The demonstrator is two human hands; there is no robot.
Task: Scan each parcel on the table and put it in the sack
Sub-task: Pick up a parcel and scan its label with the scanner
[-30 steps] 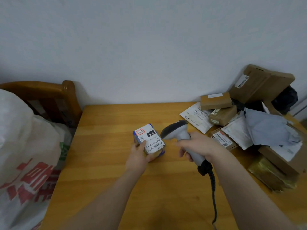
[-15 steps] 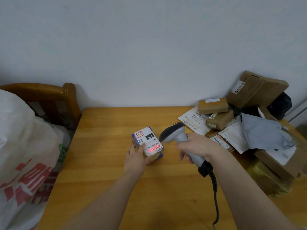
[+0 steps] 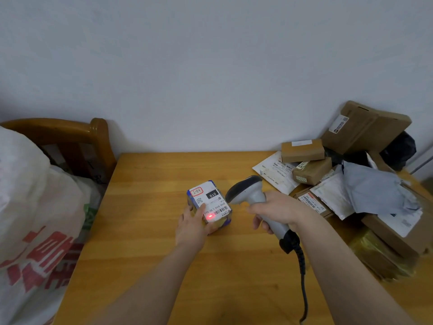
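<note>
Scanning: you aim the scanner at the small box, and a red dot glows on its white label, right by the barcode.
Left hand: your left hand grips the small box from the near side. The thumb lies on the label's near edge and the other fingers are against the box's left face.
Right hand: your right hand is wrapped round the scanner's grey handle. The dark head tips toward the box, close to it but not touching.
Small box: it stands on the worktop, about midway across, with its label facing up. The label shows "010" on a black patch and a red-ringed mark, and blue shows along the box's edges.
Cable: a black cable runs from the base of the handle toward you and leaves the bottom of the view.
Pile: at the worktop's far right a pile of parcels lies heaped, well apart from the small box. It holds brown cardboard boxes, white and grey mailer bags and a yellowish wrapped packet.
Sack: a white woven sack with red print sits off the worktop's left edge, on your left.
Behind the sack: a rounded wooden frame rises against the pale wall.
</note>
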